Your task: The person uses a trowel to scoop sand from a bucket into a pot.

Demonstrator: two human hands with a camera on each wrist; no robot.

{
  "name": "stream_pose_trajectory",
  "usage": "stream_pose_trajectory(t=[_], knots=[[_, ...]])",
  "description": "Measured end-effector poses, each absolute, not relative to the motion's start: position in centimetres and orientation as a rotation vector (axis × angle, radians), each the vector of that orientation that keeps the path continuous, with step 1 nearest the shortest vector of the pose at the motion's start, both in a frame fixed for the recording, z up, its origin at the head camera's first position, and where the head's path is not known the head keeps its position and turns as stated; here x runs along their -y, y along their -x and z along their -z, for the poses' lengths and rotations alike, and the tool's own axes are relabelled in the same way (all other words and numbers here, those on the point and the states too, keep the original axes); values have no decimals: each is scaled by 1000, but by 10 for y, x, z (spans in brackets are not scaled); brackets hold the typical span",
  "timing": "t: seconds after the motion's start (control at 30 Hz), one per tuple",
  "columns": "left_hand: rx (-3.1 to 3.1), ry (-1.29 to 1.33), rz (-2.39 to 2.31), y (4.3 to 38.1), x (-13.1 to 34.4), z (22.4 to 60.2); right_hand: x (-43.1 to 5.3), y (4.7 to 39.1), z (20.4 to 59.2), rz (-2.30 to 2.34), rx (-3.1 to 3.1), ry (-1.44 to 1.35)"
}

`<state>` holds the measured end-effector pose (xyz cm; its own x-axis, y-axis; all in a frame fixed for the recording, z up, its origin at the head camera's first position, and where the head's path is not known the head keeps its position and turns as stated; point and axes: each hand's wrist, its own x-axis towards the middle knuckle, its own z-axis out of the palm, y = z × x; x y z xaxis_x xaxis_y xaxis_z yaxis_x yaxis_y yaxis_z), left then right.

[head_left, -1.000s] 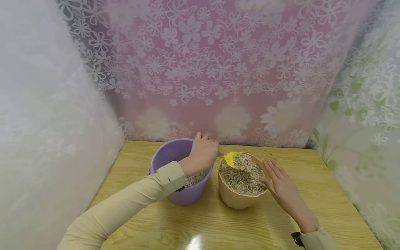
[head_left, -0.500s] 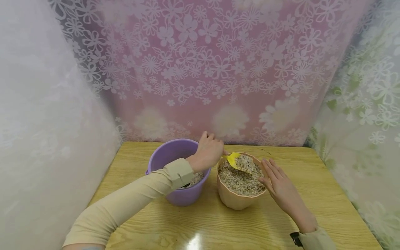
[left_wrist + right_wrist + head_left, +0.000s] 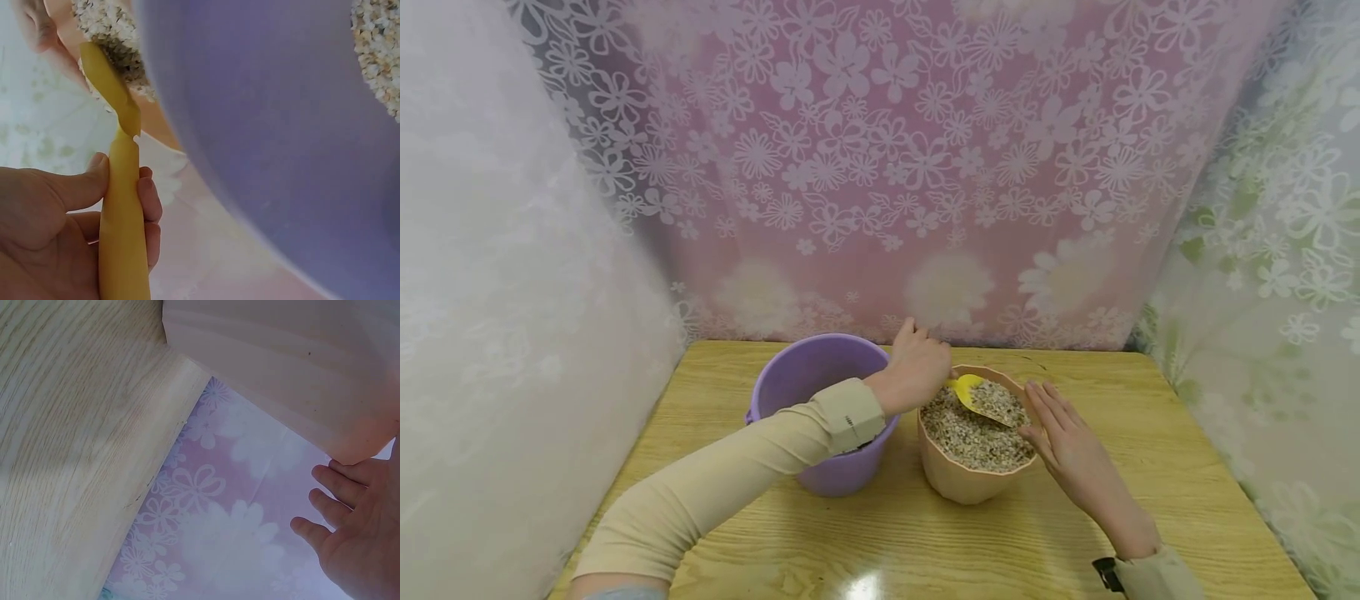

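Observation:
My left hand (image 3: 917,364) grips the handle of a small yellow trowel (image 3: 122,219), thumb on one side and fingers curled round the other. In the head view the trowel's blade (image 3: 968,389) lies over the pale gravel (image 3: 973,437) that nearly fills a peach-coloured flowerpot (image 3: 958,483), with some grains on it. My right hand (image 3: 1071,454) rests with straight fingers against the pot's right rim; in the right wrist view its fingertips are at the edge of the pot (image 3: 281,362). A purple bucket (image 3: 838,479) stands left of the pot, under my left forearm.
Both containers stand on a wood-grain table (image 3: 925,550). More gravel (image 3: 381,53) shows inside the bucket in the left wrist view. A pink floral curtain (image 3: 850,167) hangs behind the table, with pale coverings at both sides.
My left hand has shifted right, bringing the trowel further over the pot; its blade now sits lower and flatter on the gravel. The right hand stays at the rim.

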<state>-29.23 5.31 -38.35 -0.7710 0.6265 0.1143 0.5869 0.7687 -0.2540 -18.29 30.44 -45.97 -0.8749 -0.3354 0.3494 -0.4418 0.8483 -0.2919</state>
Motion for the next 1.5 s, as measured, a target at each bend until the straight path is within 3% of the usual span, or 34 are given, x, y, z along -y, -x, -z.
stream_pose_trajectory(t=[0.27,1.5], knots=[[2842,894,-392,259,-58,343,-304,182,460,-532,2732,-584],[2815,790,-735,261,-35,320,-302,180,458,-605,2748,-571]])
